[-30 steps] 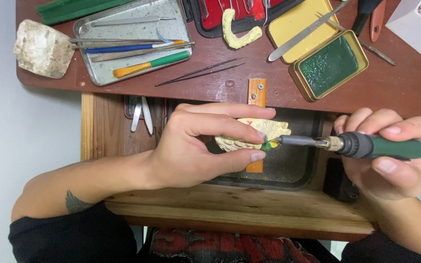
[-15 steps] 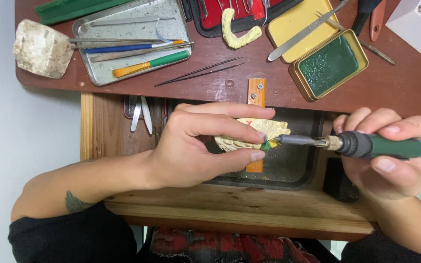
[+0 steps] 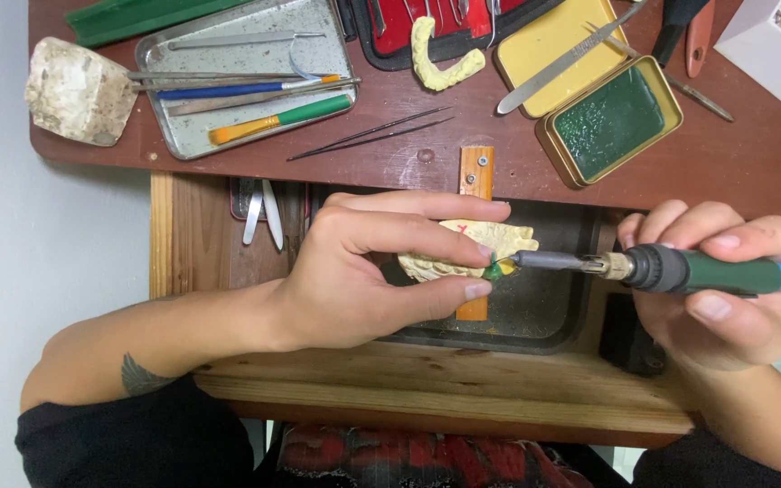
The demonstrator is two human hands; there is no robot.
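My left hand (image 3: 368, 267) grips a pale yellow dental cast (image 3: 490, 242) between thumb and fingers, over a dark tray set in a pulled-out wooden drawer (image 3: 427, 380). My right hand (image 3: 725, 285) holds a pen-shaped electric tool (image 3: 680, 269) with a green and blue handle. Its metal tip touches a small green spot of wax (image 3: 494, 269) on the cast's near edge. Much of the cast is hidden under my left fingers.
On the red-brown bench (image 3: 752, 163) lie a metal tray of hand instruments (image 3: 241, 77), a stone block (image 3: 79, 90), a pale arch-shaped cast (image 3: 440, 59), an open tin of green wax (image 3: 612, 117) with yellow lid (image 3: 549, 45), a red instrument case (image 3: 463, 23), thin probes (image 3: 368, 136), and a white box (image 3: 775, 45).
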